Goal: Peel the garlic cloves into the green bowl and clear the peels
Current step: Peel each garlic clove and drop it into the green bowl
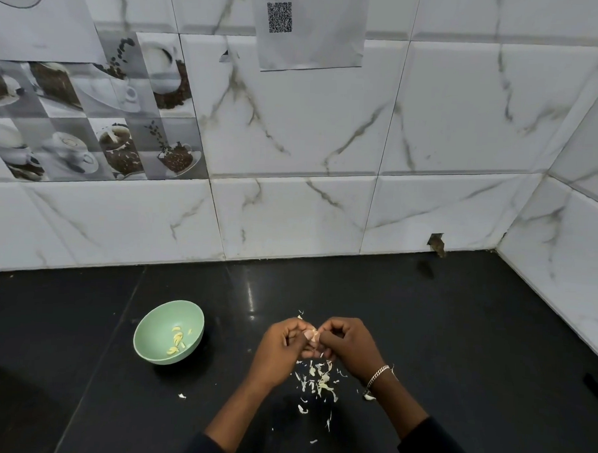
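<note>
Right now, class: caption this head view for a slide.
Left hand and right hand peel a garlic clove above scattered peels, beside a green bowl of peeled cloves.

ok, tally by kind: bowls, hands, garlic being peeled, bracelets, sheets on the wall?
Bowls: 1, the green bowl
Hands: 2, left hand and right hand
Garlic in hand: 1, the garlic clove, held by both
Bracelets: 1, the bracelet
Sheets: 1, the paper sheet with the QR code
Total: 6
Left out, too small to count: peels, peeled cloves.
</note>
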`<state>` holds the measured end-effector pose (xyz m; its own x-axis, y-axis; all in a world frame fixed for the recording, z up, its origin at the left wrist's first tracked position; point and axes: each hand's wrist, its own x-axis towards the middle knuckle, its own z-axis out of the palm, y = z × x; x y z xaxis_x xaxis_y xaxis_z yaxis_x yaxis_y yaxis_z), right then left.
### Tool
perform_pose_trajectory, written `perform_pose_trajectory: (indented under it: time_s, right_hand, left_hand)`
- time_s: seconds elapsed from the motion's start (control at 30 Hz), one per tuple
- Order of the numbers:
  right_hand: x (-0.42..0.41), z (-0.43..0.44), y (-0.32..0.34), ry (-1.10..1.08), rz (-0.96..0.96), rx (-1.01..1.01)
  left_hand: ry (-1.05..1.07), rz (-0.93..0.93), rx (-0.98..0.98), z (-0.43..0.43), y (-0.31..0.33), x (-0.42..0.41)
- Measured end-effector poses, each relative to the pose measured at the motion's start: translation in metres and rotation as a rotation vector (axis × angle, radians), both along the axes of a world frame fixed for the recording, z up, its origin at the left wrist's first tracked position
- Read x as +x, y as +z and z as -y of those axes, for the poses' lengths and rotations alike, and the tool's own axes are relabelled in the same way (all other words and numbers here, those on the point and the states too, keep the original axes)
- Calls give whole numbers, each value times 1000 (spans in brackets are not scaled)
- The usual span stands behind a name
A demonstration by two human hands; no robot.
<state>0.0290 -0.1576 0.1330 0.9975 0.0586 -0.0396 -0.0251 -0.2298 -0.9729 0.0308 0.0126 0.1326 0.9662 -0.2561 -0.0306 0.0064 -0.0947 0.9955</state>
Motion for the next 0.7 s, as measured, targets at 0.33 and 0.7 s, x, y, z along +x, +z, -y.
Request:
perform_pose_trajectory:
  time_s: [0.33,0.7]
  right_hand:
    - [-1,-6,-4,-32,16,-23]
    - [0,1,3,58,14,-25]
  left_hand:
    - [35,-65,-56,1,-2,5]
    - [1,-154,-203,-7,0,8]
